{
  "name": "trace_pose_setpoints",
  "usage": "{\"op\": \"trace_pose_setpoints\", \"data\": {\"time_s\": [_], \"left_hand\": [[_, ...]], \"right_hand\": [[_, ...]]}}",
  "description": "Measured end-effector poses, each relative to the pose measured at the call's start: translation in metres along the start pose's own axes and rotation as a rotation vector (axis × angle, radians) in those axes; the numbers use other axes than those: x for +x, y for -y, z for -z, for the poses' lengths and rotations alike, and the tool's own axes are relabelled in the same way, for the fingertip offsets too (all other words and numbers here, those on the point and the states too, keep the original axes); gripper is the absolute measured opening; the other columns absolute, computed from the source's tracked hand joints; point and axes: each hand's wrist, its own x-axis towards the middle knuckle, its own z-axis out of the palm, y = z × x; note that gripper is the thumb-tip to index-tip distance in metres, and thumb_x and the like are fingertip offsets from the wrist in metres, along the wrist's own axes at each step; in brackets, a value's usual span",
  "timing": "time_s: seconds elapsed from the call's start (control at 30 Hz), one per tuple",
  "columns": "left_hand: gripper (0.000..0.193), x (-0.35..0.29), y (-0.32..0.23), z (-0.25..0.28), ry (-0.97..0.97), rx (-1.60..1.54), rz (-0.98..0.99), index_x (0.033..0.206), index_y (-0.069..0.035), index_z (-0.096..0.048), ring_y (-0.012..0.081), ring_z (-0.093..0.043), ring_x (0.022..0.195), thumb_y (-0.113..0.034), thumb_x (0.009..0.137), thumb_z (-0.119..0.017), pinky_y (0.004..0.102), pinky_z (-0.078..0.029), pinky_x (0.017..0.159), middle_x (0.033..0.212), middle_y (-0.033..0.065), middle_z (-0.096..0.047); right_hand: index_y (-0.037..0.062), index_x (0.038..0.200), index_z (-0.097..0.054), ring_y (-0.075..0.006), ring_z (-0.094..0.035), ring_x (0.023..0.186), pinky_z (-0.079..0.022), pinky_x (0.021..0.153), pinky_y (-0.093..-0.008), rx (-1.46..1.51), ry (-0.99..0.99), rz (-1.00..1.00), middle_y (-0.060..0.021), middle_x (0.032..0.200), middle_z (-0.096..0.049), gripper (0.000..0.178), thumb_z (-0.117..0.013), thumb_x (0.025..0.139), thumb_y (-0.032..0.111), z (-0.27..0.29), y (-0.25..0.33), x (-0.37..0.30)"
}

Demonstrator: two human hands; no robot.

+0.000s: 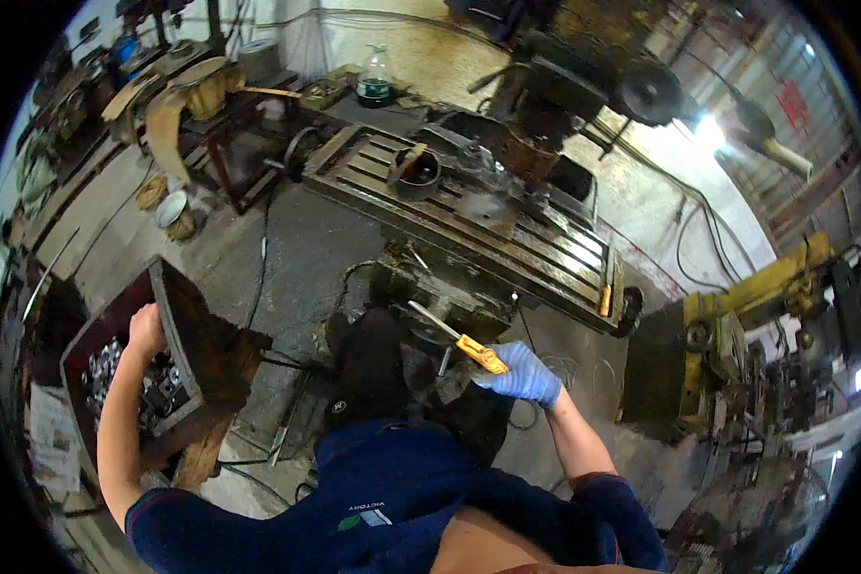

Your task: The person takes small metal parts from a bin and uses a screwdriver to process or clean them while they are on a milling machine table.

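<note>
My left hand (pixel 146 332), bare, is inside a dark, wooden-looking box (pixel 177 335) at the left, close to its right wall. Its fingers look curled downward; what they hold, if anything, is hidden. Many small metal parts (pixel 163 383) lie heaped in the box below and around my left forearm. In a blue glove, my right hand (pixel 526 374) is closed round the handle of a yellow-handled tool with a long metal shaft (pixel 473 348). The shaft points up and left, in front of the machine's base.
A slotted machine table (pixel 354 187) stands ahead, bearing a round dark pot (pixel 414 177) and another yellow-handled tool (pixel 606 300). Above it hangs the machine's head (pixel 564 86). A yellow-and-dark machine (pixel 679 354) stands at the right. Cables and a white bowl (pixel 171 209) are at the left.
</note>
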Motion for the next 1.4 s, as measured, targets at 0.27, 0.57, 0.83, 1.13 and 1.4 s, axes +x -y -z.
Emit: {"op": "trace_pose_setpoints", "data": {"time_s": [0.27, 0.57, 0.83, 1.13, 1.4], "left_hand": [[0.018, -0.002, 0.017, -0.009, -0.067, 0.104, -0.094, 0.078, -0.004, -0.061, 0.0363, -0.059, 0.07, -0.018, 0.067, -0.063, 0.0453, -0.048, 0.061, 0.072, 0.0167, -0.06], [0.016, 0.005, -0.012, 0.024, 0.077, 0.028, 0.087, 0.083, -0.008, -0.062, 0.0357, -0.059, 0.085, -0.017, 0.069, -0.063, 0.0439, -0.048, 0.068, 0.089, 0.0179, -0.061], [0.028, 0.046, 0.042, -0.048, 0.137, 0.152, 0.113, 0.092, -0.008, -0.062, 0.0322, -0.061, 0.083, -0.03, 0.078, -0.052, 0.0445, -0.048, 0.071, 0.089, 0.0159, -0.064], [0.024, 0.02, 0.036, -0.054, 0.127, 0.193, 0.257, 0.084, -0.002, -0.061, 0.0318, -0.062, 0.082, -0.022, 0.072, -0.059, 0.0409, -0.05, 0.07, 0.088, 0.0164, -0.064], [0.025, -0.029, 0.003, 0.04, -0.427, -0.119, 0.139, 0.093, -0.003, -0.06, 0.0338, -0.061, 0.065, -0.013, 0.07, -0.06, 0.0388, -0.05, 0.064, 0.08, 0.0191, -0.062]], "right_hand": [[0.0042, 0.088, -0.061, -0.0346, -0.06, 0.07, -0.047, 0.062, -0.0368, -0.062, -0.05, 0.024, -0.0195, 0.076, -0.061, 0.039, -0.064, 0.075, 0.04, 0.001, -0.005, -0.003], [0.0046, 0.089, -0.062, -0.0366, -0.059, 0.074, -0.047, 0.064, -0.0387, -0.078, -0.07, -0.04, -0.0199, 0.077, -0.061, 0.039, -0.063, 0.075, 0.041, 0.0, -0.019, -0.006], [0.0036, 0.083, -0.059, -0.0335, -0.056, 0.06, -0.043, 0.054, -0.0366, -0.03, -0.247, 0.003, -0.0185, 0.067, -0.057, 0.033, -0.069, 0.071, 0.032, -0.002, -0.04, -0.01], [0.0021, 0.076, -0.057, -0.018, -0.046, 0.053, -0.04, 0.051, -0.0332, 0.1, -0.229, -0.183, -0.0114, 0.059, -0.051, 0.03, -0.069, 0.07, 0.029, -0.026, -0.053, -0.013], [0.0017, 0.069, -0.053, -0.0128, -0.041, 0.052, -0.037, 0.049, -0.0319, 0.176, -0.185, -0.082, -0.0066, 0.055, -0.047, 0.028, -0.068, 0.071, 0.025, -0.023, -0.057, -0.005]]}}
